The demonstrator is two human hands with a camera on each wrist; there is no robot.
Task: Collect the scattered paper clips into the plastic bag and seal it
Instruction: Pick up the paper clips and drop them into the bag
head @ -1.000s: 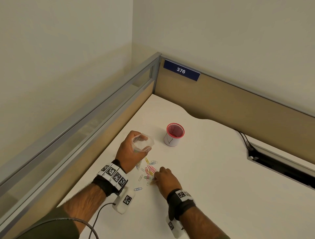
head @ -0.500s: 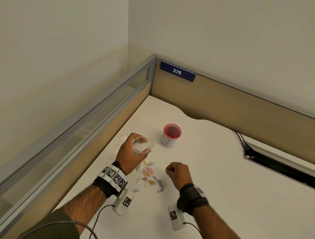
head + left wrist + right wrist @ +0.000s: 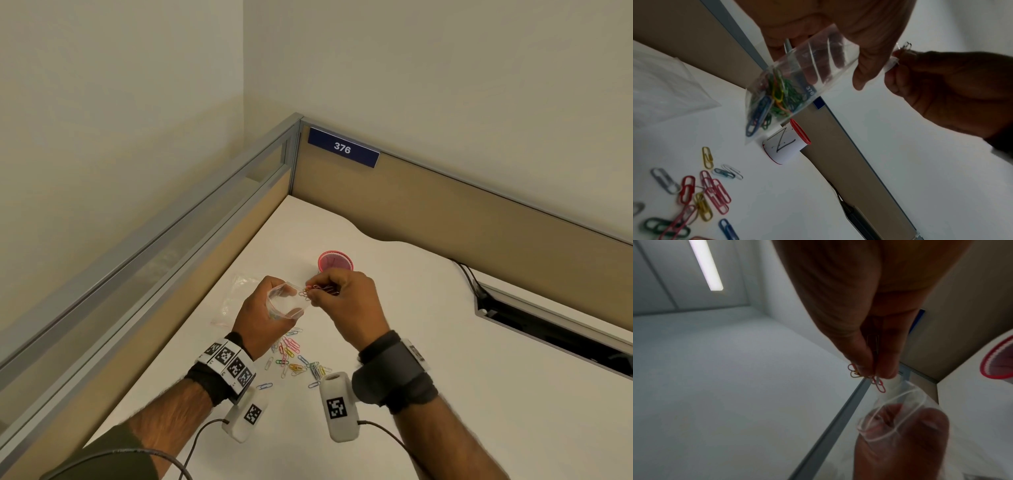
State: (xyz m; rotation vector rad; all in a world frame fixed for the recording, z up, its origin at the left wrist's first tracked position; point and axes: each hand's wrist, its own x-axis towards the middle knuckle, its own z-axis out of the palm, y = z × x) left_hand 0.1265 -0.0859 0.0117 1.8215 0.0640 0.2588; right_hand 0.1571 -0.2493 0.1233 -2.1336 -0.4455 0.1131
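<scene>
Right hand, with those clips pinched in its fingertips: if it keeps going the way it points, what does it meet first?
Most likely the open mouth of the bag that the left hand holds; the right hand has its clips right at the rim.

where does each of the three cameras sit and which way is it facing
Head: on the person's head, looking forward and down at the desk; shows both forearms, left hand holding the plastic bag, right hand pinching paper clips.
Left wrist: under the left wrist, looking along the fingers at the bag, the loose clips and a red-rimmed cup; the right hand enters from the right.
Right wrist: under the right wrist, looking up past the fingers toward wall and ceiling light; left thumb at the bottom.
Shared: all three show the bag and cup.
</scene>
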